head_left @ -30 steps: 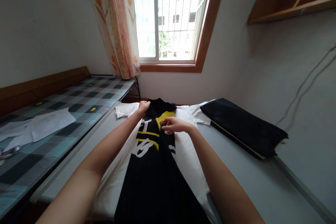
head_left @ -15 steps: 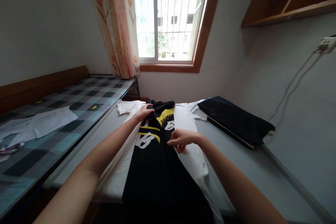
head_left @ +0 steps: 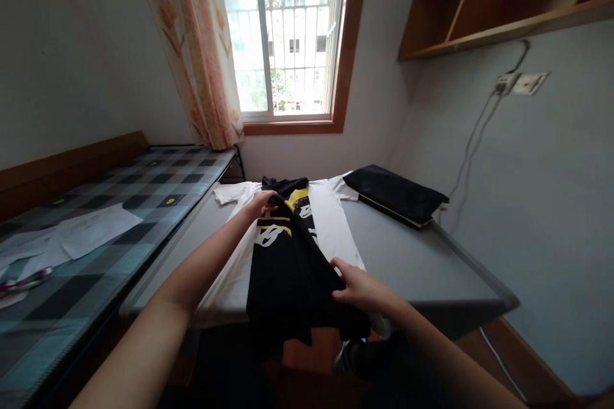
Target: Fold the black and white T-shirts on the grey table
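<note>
A black T-shirt with yellow bands and white lettering lies partly folded along its length on a white T-shirt. The white one's short sleeves spread out to both sides at the far end. Near the black shirt's upper left, my left hand pinches the cloth. My right hand grips the shirt's right edge lower down, between thumb and fingers. The black hem hangs over the near edge of the grey tabletop.
A black flat fabric case rests at the table's back right. To the left is a bed with a checked mattress and white papers on it. Cables run down the right wall from a socket, below a wooden shelf.
My right hand has moved down and right along the black T-shirt and now grips its edge. My left hand stays near the collar. The view has swung right.
</note>
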Tool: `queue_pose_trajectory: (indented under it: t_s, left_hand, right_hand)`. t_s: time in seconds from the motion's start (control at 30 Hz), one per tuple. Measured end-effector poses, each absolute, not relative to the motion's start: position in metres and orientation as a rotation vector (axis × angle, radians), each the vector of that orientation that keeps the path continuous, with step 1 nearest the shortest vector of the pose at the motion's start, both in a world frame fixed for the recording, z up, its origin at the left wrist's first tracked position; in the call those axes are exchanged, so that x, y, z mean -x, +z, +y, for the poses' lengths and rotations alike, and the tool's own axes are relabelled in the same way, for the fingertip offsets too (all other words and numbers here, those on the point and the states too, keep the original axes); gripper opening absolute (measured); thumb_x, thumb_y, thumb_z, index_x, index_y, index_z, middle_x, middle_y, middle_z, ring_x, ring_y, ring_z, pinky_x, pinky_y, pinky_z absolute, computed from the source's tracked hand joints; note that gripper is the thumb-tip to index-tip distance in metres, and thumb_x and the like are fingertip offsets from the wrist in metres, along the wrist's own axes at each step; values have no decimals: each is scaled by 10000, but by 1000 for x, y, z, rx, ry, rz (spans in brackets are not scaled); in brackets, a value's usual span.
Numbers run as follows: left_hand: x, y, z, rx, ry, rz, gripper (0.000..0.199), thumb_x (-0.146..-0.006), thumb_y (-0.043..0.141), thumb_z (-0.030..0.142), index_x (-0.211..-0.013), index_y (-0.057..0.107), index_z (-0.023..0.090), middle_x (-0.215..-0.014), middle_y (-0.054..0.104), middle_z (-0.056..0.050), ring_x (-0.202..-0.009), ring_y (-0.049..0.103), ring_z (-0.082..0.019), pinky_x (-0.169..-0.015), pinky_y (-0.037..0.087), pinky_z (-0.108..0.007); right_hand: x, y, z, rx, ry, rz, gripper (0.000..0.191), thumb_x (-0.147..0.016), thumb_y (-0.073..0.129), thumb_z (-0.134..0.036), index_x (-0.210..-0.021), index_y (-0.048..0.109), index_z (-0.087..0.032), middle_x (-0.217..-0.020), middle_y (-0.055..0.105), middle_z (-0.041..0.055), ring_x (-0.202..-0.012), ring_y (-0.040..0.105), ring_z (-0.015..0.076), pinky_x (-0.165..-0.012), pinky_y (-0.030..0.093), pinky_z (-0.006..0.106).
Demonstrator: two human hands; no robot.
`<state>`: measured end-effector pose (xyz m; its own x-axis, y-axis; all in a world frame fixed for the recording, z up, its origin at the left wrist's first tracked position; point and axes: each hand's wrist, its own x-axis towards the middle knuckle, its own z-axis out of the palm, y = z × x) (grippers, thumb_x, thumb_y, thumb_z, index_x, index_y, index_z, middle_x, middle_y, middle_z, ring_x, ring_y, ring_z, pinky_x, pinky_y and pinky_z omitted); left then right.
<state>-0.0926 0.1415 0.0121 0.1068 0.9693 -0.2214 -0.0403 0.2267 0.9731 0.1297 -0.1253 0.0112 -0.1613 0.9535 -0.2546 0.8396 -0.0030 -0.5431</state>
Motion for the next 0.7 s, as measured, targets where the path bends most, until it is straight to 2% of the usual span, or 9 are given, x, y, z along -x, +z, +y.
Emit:
queue_pose_trajectory:
  t_s: [0.23,0.4,0.47,0.53,0.63,0.7]
  left_hand:
    - [95,23,136,-1030,974,1163,197,-755,697,190,-918,595,150,-719,671,-31,-595,647,-165,-652,569,-314]
    - [93,24,134,-1031,964,1162,185,-751,711,200,-885,591,156,-713,663,-31,-592,639,-162,-647,569,-314]
    - [93,24,134,-1035,965,1165,206,-734,737,218,-873,597,159,-722,664,-34,-603,640,-164,-644,566,-307]
    - [93,25,136,-1037,968,1172,224,-717,760,232,-858,600,162,-724,664,-36,-619,643,-169,-641,562,-304]
    - [94,30,141,-1038,976,1184,231,-706,771,235,-840,596,167,-701,658,-33,-643,644,-175,-645,556,-299]
    - [96,35,146,-1041,984,1182,217,-715,759,231,-838,592,167,-678,653,-30,-647,639,-173,-649,555,-300]
  right_hand:
    - [-102,11,-186,2179,371,-2185,684,-732,461,-80,-1413,421,-125,-995,709,147,-897,683,275,-694,417,297]
    - [-87,6,-210,2221,327,-2249,860,-705,463,-8,-1522,258,-179,-1013,722,110,-873,703,262,-671,433,283]
    - [-84,5,-214,2182,343,-2232,871,-717,471,-1,-1531,235,-201,-1040,722,94,-881,705,247,-674,441,272]
    - [-81,6,-215,2114,334,-2212,779,-764,475,-21,-1501,316,-213,-1073,718,89,-897,704,238,-682,448,266]
    - [-72,12,-210,1950,283,-2200,527,-867,475,-106,-1383,487,-216,-1043,725,81,-894,705,232,-695,459,270]
    - [-61,16,-205,1775,239,-2249,439,-905,474,-146,-1335,521,-222,-1007,728,69,-870,704,217,-699,462,268]
